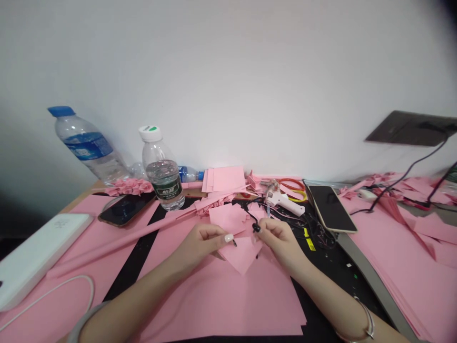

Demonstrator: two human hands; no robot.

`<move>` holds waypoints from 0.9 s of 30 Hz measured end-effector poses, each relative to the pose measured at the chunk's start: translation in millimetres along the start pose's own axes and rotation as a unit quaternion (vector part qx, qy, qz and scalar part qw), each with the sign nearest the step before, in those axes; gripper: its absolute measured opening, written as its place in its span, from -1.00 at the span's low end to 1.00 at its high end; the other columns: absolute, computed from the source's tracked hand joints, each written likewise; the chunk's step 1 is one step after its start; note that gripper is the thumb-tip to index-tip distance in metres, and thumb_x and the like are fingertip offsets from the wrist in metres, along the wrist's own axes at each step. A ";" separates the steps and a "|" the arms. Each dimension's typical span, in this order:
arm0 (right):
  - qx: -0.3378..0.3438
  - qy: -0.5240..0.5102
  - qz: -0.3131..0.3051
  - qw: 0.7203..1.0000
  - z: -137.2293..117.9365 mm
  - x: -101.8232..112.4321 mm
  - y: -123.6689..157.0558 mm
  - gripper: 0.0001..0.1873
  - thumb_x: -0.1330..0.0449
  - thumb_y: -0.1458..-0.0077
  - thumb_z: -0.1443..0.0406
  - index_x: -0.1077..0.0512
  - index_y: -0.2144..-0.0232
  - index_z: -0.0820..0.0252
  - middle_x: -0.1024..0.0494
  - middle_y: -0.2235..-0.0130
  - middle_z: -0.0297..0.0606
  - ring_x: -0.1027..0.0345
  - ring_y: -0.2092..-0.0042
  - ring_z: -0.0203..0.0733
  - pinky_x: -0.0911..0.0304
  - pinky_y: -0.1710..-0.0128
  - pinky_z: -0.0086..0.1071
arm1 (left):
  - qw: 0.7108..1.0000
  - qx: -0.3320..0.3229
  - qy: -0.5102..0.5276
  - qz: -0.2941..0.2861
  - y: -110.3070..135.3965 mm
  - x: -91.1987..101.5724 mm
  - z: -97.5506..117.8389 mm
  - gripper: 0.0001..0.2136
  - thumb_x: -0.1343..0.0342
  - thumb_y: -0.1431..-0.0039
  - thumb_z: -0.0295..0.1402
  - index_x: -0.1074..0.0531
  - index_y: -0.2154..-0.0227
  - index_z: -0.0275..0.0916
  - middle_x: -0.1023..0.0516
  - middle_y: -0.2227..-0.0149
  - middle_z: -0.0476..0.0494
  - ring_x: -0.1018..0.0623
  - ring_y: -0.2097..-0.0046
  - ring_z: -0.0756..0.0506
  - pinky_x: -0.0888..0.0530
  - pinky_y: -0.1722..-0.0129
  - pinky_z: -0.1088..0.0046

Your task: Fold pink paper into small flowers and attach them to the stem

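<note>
A small square of pink paper, turned with one corner toward me, is held between my two hands above larger pink sheets. My left hand is closed on its left edge, the white-nailed thumb on top. At the right edge my right hand pinches the same paper, its dark thumbnail showing. The fingers behind the paper are mostly hidden. Just beyond lies another pink paper piece. A white glue gun rests beyond my right hand.
Two upright water bottles, one blue-capped and one white-capped, stand at the back left. A dark phone and a white power bank lie at left. Another phone, black cables and pink sheets are at right.
</note>
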State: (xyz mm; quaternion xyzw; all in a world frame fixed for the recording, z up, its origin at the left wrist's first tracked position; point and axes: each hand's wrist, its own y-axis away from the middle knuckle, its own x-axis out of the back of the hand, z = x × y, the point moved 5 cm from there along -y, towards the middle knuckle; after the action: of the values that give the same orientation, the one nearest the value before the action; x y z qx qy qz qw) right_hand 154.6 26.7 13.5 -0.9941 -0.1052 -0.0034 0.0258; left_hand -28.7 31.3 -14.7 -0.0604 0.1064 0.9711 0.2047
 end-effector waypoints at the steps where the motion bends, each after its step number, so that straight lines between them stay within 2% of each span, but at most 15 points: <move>1: 0.000 -0.014 0.006 1.000 1.4 1.2 -0.1 -0.52 -0.31 -0.04 -0.01 -0.39 0.67 0.20 -0.34 0.62 -0.40 -0.18 0.59 -0.34 -0.20 0.60 -0.46 | 1.000 0.001 0.009 -0.001 -0.3 0.3 -0.2 -0.71 -0.35 0.03 -0.11 -0.59 0.54 -0.27 -0.53 0.52 -0.07 -0.48 0.45 -0.03 -0.48 0.44 0.46; 7: -0.002 -0.064 0.067 0.996 4.8 9.2 -0.4 -0.53 -0.32 -0.04 0.02 -0.39 0.69 0.22 -0.34 0.67 -0.39 -0.16 0.66 -0.38 -0.10 0.66 -0.48 | 0.998 0.006 0.065 0.005 -4.5 6.3 -7.8 -0.66 -0.35 0.02 -0.08 -0.50 0.59 -0.27 -0.49 0.61 -0.04 -0.44 0.61 0.02 -0.42 0.56 0.50; 13: -0.011 -0.109 0.093 0.990 4.3 8.8 -1.4 -0.53 -0.34 0.00 0.05 -0.37 0.72 0.23 -0.29 0.67 -0.42 -0.07 0.68 -0.43 0.02 0.70 -0.52 | 0.995 -0.004 0.103 0.002 -5.4 6.2 -8.3 -0.64 -0.31 -0.04 -0.10 -0.42 0.63 -0.27 -0.44 0.66 -0.02 -0.39 0.63 0.06 -0.33 0.59 0.55; 17: -0.001 -0.110 0.096 0.989 2.7 10.9 -3.2 -0.57 -0.30 -0.03 0.07 -0.36 0.69 0.19 -0.27 0.66 -0.43 -0.10 0.66 -0.39 -0.06 0.69 -0.50 | 0.999 -0.002 0.052 -0.016 -4.0 1.8 -4.0 -0.65 -0.30 -0.03 -0.07 -0.39 0.54 -0.26 -0.49 0.61 -0.03 -0.48 0.56 -0.01 -0.41 0.50 0.47; 20: 0.007 -0.106 0.100 0.989 1.6 12.7 -3.8 -0.63 -0.31 -0.02 0.07 -0.41 0.62 0.20 -0.33 0.62 -0.41 -0.16 0.63 -0.37 -0.10 0.65 -0.49 | 0.999 -0.016 0.001 -0.038 -2.8 -3.0 -2.7 -0.65 -0.35 0.04 -0.15 -0.30 0.44 -0.22 -0.51 0.51 0.00 -0.53 0.47 -0.04 -0.43 0.42 0.45; 23: 0.008 -0.102 0.098 0.990 2.0 12.2 -3.7 -0.63 -0.33 -0.02 0.07 -0.42 0.59 0.21 -0.33 0.63 -0.43 -0.13 0.65 -0.40 -0.04 0.66 -0.51 | 0.996 -0.056 -0.059 -0.028 -0.7 -3.8 -2.2 -0.61 -0.41 0.13 -0.31 -0.23 0.43 -0.21 -0.46 0.36 0.03 -0.47 0.38 0.01 -0.37 0.39 0.51; 27: 0.003 -0.095 0.088 0.992 4.3 10.7 -3.2 -0.63 -0.32 -0.06 0.06 -0.44 0.55 0.22 -0.31 0.66 -0.46 -0.10 0.66 -0.43 0.02 0.65 -0.52 | 0.989 -0.056 -0.133 -0.035 3.5 -5.4 -2.9 -0.66 -0.38 0.09 -0.34 -0.29 0.36 -0.21 -0.38 0.39 0.06 -0.39 0.37 0.02 -0.32 0.38 0.52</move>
State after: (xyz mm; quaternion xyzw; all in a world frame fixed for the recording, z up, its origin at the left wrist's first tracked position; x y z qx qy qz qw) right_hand 164.4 32.3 9.4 -0.9952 -0.0190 0.0940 0.0184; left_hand -24.9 25.5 -16.0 0.0548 0.0217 0.9672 0.2472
